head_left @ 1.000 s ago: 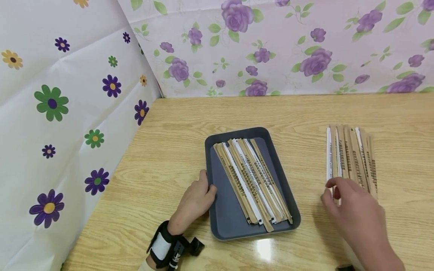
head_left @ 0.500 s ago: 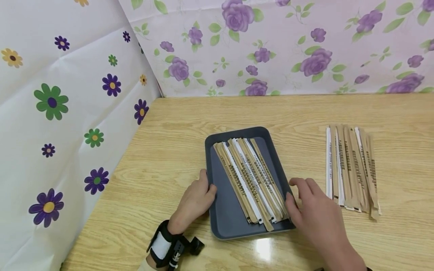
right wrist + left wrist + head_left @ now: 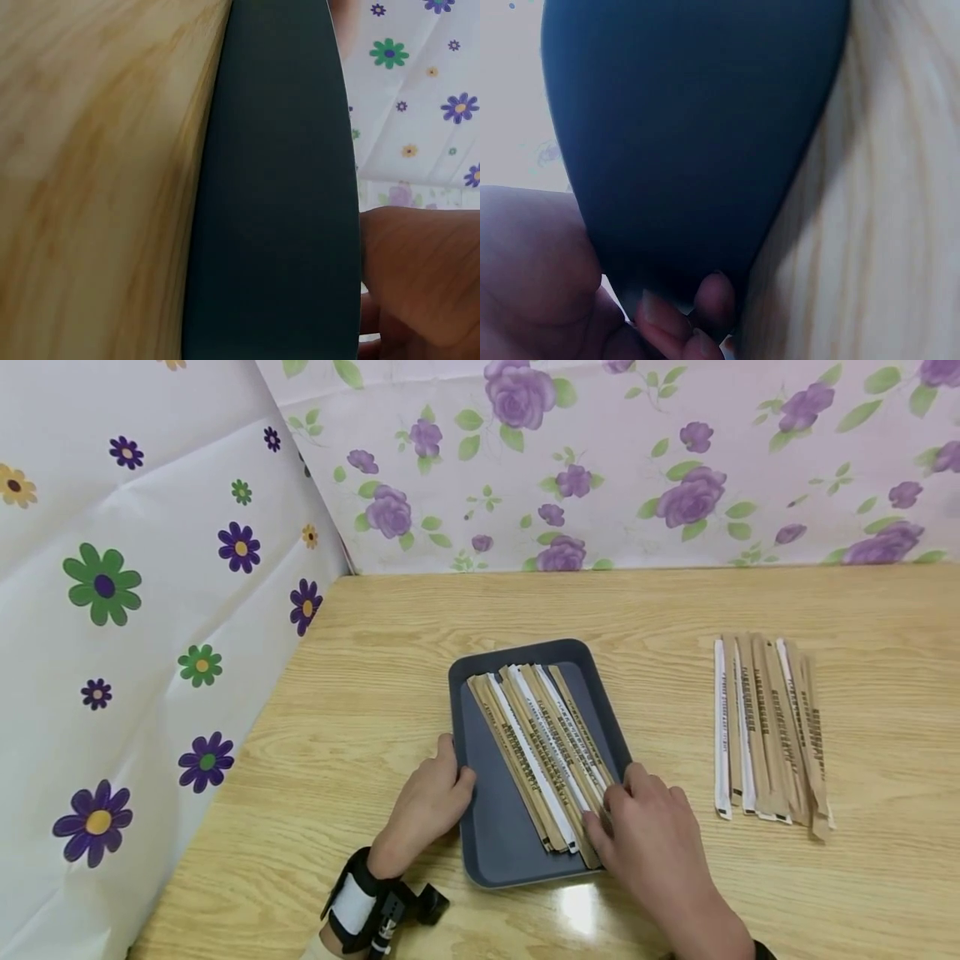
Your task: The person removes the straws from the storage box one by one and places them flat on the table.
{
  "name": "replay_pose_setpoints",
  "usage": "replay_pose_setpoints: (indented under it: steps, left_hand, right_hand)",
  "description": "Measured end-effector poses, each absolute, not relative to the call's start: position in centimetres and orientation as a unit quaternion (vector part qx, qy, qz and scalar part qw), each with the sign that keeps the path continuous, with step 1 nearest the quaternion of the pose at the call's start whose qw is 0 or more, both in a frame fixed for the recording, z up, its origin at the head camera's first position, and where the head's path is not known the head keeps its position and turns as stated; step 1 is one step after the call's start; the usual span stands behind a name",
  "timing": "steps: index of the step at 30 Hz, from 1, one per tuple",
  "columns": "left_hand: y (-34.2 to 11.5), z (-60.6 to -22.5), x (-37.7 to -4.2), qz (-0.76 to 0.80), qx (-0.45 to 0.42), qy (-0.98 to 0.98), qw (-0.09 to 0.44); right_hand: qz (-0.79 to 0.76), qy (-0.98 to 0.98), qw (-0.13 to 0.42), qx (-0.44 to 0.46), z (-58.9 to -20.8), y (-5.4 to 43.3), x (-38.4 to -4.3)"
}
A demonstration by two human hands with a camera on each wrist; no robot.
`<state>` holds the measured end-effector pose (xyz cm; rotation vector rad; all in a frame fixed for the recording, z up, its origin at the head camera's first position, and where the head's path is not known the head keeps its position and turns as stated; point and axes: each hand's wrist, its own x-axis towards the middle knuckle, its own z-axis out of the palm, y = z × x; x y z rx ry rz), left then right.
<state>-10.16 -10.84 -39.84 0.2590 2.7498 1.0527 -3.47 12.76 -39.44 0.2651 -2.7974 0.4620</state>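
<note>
The left hand (image 3: 427, 806) holds the left side of the gray tray (image 3: 491, 835). The right hand (image 3: 651, 839) reaches over the other side to the paper sticks (image 3: 542, 752) inside; I can't tell if it grips them.

From my seat I've got the tray (image 3: 491, 839) on the desk (image 3: 360, 702), one bundle of packets (image 3: 528, 752) lying aslant inside, towards its right. Left hand (image 3: 426, 802) there at the tray's left rim; right hand (image 3: 652, 843) over the near right part, hiding some packet ends. Off to the right, apart from the tray, I see a second bundle (image 3: 765, 727) on the desk. One sheet (image 3: 600, 460) stands behind the desk, another sheet (image 3: 165, 527) on its left.
</note>
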Motion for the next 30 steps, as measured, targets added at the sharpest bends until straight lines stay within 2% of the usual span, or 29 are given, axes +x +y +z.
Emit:
replay_pose_setpoints:
  steps: [8, 16, 30]
  left_hand:
    - [-11.0, -39.8, -10.2, 0.355, 0.084, 0.926, 0.093]
    - [-10.8, -39.9, -10.2, 0.354, 0.083, 0.927, 0.095]
    - [-10.8, -39.9, -10.1, 0.361, 0.084, 0.924, 0.098]
  right_hand:
    - [0.117, -0.978, 0.145, 0.096, -39.5, 12.2, -3.5]
    - [0.131, -0.972, 0.168, 0.098, -39.7, 12.5, -3.4]
    - [0.183, -0.945, 0.256, 0.093, -39.1, 14.4, -3.6]
